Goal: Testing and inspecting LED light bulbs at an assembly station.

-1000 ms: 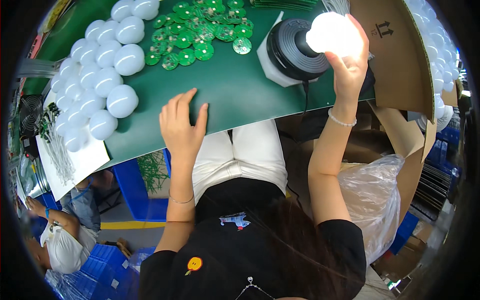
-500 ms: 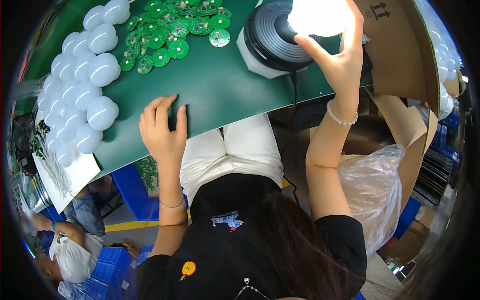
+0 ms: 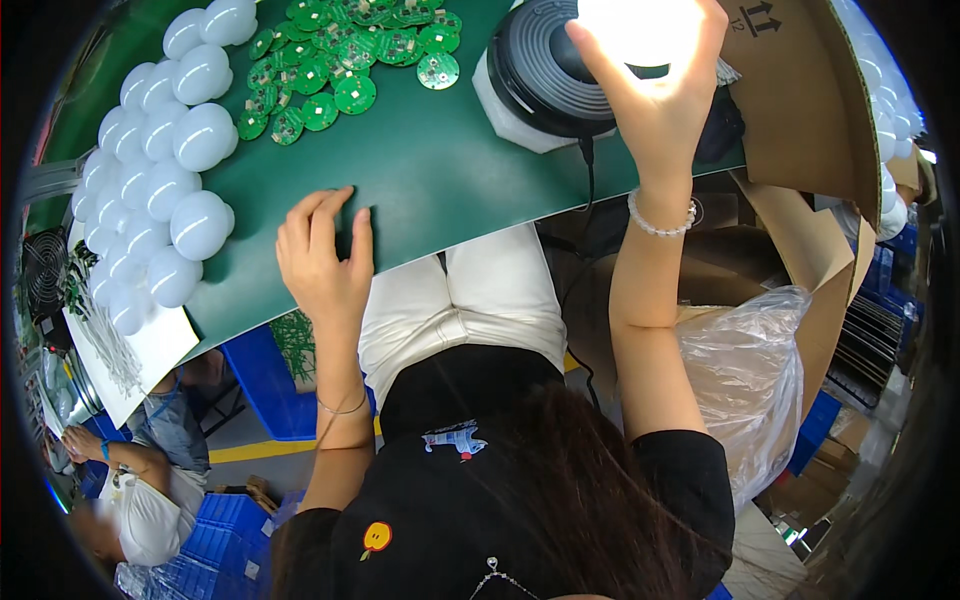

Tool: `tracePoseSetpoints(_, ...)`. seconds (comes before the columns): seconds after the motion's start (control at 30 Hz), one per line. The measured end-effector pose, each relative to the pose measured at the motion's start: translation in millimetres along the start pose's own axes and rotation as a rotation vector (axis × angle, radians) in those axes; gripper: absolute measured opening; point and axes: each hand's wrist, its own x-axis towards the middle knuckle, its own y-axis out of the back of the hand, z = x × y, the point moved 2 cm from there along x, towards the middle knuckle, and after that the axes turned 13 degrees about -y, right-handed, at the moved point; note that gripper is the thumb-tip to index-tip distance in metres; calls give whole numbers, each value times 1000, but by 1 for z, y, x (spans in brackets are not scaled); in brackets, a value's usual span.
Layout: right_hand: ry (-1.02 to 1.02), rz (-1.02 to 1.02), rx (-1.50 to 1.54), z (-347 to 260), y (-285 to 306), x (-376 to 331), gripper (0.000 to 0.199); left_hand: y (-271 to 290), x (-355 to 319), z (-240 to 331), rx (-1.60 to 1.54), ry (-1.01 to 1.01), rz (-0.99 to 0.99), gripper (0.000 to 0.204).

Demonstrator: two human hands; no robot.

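Currently, right hand (image 3: pixel 655 120) curled round lit bulb (image 3: pixel 645 28) at right of base (image 3: pixel 522 95); left hand (image 3: pixel 325 262) half-open, empty, at tabletop (image 3: pixel 440 160) edge left of base.

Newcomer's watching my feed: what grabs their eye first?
The eye goes to the lit bulb glaring in the right hand, upper right, by the black ribbed device. Next come the heap of green circuit boards, top, left of centre, and the white globes along the left of the green table.
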Motion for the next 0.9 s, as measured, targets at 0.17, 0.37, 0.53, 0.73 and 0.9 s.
tracePoseSetpoints(0.17,-353,507,1474,9,-24,-12,34,-1,2,2,-30,7,-4,20)
tracePoseSetpoints(0.37,-433,176,1025,-5,20,3,38,1,-1,-1,-16,16,0,20)
tracePoseSetpoints(0.53,-658,-207,422,-12,56,6,62,-2,0,-1,-7,-33,28,22)
tracePoseSetpoints(0.73,-144,353,999,18,-8,-8,70,-2,-1,-2,-5,-40,40,22)
tracePoseSetpoints(0.9,-648,-171,594,3,27,7,61,-3,-1,-1,-11,-45,35,21)
